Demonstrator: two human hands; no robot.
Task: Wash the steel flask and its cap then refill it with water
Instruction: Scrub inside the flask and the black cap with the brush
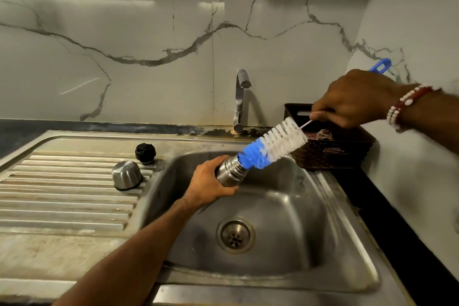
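Two hands share this step: the left hand (211, 186) curls around the body of the steel flask (231, 172), held tilted above the sink (323, 206) with its mouth turned up toward the right. The right hand (355, 99) pinches the thin wire stem of the bottle brush (273, 143), whose blue tip sits just at the mouth. I judge it better to push the brush along the axis of the flask, with small turns, so the bristles fold in and do not spray. Room is narrow on the right: the dark basket (335, 154) stands just beside the brush, and the tap (240, 99) is behind. The steel cap (126, 175) and the black stopper (145, 153) lie on the drainboard (62, 196), well apart from the flask.
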